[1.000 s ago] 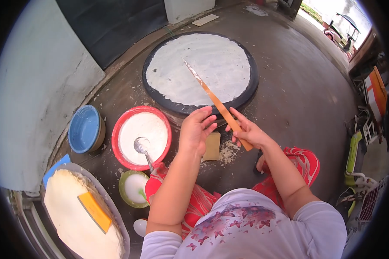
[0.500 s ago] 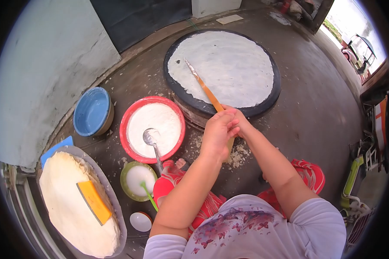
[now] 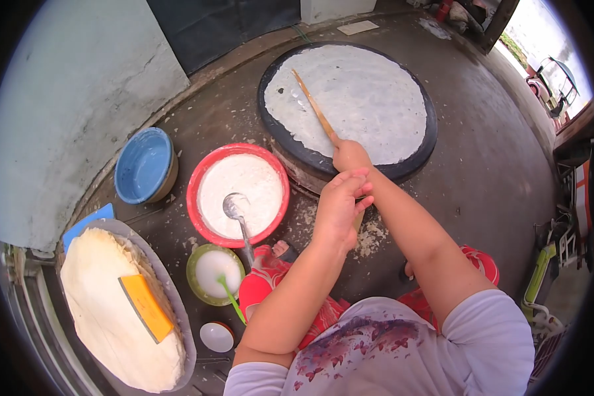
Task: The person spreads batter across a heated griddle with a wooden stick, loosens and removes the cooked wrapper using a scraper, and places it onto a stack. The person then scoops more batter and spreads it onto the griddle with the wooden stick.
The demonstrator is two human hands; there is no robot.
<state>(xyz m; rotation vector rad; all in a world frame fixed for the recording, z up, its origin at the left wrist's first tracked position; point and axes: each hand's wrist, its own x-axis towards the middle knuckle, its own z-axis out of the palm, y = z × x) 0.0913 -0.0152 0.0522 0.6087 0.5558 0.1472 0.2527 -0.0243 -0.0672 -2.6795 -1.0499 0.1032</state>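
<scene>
My right hand [image 3: 352, 156] grips the handle end of a long, thin wooden spatula [image 3: 315, 111], its blade reaching over the round griddle [image 3: 431, 135]. A wide, thin white sheet of batter [image 3: 366, 92] covers most of the griddle, with a small dark hole near its left side. Just below my right wrist is my left hand [image 3: 342, 206], fingers loosely curled and apart, with nothing visible in them. Behind the left hand a pale yellowish piece [image 3: 358, 218] shows only in part; I cannot make out what it is.
Left of the griddle are a red basin [image 3: 193, 191] of white batter with a metal ladle [image 3: 233, 208], a blue basin [image 3: 144, 165], and a green bowl [image 3: 193, 280] with a green spoon [image 3: 230, 295]. A yellow scraper [image 3: 146, 309] lies on stacked flatbreads [image 3: 105, 297].
My right hand has moved forward and up, away from my left hand, taking the spatula farther over the griddle. The left hand stays near the right forearm. The view has shifted slightly.
</scene>
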